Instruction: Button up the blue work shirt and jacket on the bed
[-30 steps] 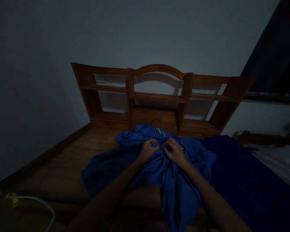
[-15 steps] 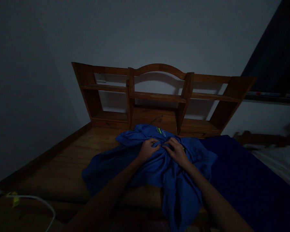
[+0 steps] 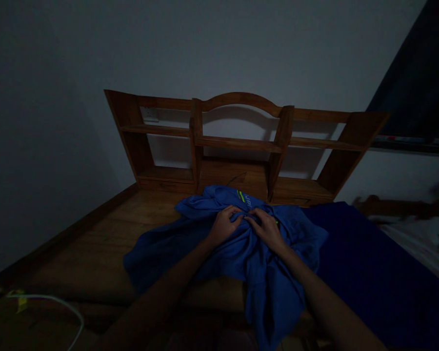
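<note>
A blue garment [image 3: 227, 263] with a yellow-green stripe and pale lettering lies crumpled over the wooden surface, one part hanging off the front edge. My left hand [image 3: 225, 225] pinches a gathered fold of it near the middle. Right beside it, my right hand [image 3: 266, 226] grips the same bunched cloth, thumb and fingers close together. The fingertips of both hands almost meet, and a tiny dark spot shows between them, too small to name. Which part of the garment is gripped I cannot tell in the dim light.
Behind the garment stands a wooden shelf unit [image 3: 237, 142] against the wall. Dark blue cloth [image 3: 366, 273] covers the right side. A white cable [image 3: 64, 303] with a yellow tag [image 3: 22, 301] curves at the lower left. Pale bedding [image 3: 420, 243] lies at far right.
Both hands stay at the same gathered spot, with only slight finger movement. The view has shifted very slightly.
</note>
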Action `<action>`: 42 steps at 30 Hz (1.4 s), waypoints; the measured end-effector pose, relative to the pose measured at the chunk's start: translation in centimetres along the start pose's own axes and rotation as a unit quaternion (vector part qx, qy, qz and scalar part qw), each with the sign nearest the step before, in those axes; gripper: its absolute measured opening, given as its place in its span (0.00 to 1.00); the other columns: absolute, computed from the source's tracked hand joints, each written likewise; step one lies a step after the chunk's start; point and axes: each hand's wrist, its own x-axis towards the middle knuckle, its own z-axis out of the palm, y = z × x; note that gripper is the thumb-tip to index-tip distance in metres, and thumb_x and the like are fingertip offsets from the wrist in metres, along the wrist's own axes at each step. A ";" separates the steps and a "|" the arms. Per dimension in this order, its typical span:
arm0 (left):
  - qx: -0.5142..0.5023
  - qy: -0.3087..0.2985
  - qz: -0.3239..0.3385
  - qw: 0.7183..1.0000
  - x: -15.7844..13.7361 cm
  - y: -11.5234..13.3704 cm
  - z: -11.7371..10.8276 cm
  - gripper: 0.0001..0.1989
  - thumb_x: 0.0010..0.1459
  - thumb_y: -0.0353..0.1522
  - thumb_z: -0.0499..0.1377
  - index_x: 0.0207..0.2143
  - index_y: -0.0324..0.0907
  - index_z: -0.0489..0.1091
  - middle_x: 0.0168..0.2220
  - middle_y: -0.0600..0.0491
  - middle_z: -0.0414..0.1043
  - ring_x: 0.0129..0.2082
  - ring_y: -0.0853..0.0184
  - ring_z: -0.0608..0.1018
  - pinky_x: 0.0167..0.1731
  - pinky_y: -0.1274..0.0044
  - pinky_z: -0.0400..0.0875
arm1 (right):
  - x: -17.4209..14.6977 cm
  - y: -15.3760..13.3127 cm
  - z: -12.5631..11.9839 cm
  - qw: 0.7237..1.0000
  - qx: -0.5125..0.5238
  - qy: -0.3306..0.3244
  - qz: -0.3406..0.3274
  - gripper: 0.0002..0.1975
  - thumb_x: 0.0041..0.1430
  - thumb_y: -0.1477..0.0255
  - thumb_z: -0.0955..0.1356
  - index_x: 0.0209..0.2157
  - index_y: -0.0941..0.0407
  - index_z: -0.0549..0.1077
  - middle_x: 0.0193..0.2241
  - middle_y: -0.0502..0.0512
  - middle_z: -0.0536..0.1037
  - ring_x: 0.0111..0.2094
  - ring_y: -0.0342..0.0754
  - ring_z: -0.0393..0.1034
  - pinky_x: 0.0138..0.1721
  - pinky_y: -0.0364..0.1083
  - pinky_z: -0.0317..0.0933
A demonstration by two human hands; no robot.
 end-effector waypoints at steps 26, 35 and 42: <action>0.072 0.067 -0.001 0.995 -0.5 1.1 0.3 0.07 0.53 0.32 0.61 0.36 0.43 0.66 0.35 0.54 0.68 0.36 0.67 0.72 0.37 0.77 0.66 | 0.8 1.4 -3.9 0.929 -0.305 0.086 0.190 0.11 0.57 0.69 0.62 0.40 0.54 0.71 0.29 0.55 0.76 0.30 0.50 0.71 0.30 0.45 0.56; -0.056 0.043 -0.058 0.996 -0.3 -0.5 0.9 0.07 0.56 0.34 0.59 0.36 0.42 0.72 0.37 0.54 0.73 0.38 0.68 0.74 0.40 0.77 0.67 | 1.2 -0.7 -3.2 0.994 -0.091 0.043 -0.034 0.21 0.59 0.69 0.62 0.54 0.54 0.60 0.53 0.57 0.65 0.55 0.51 0.57 0.56 0.52 0.53; -0.062 0.042 -0.050 0.996 -0.3 -0.3 0.9 0.09 0.56 0.36 0.58 0.37 0.41 0.73 0.37 0.52 0.72 0.39 0.66 0.74 0.40 0.75 0.67 | 0.9 0.1 -2.2 0.999 -0.042 -0.009 -0.032 0.09 0.60 0.66 0.64 0.40 0.53 0.70 0.38 0.55 0.73 0.43 0.51 0.65 0.48 0.51 0.59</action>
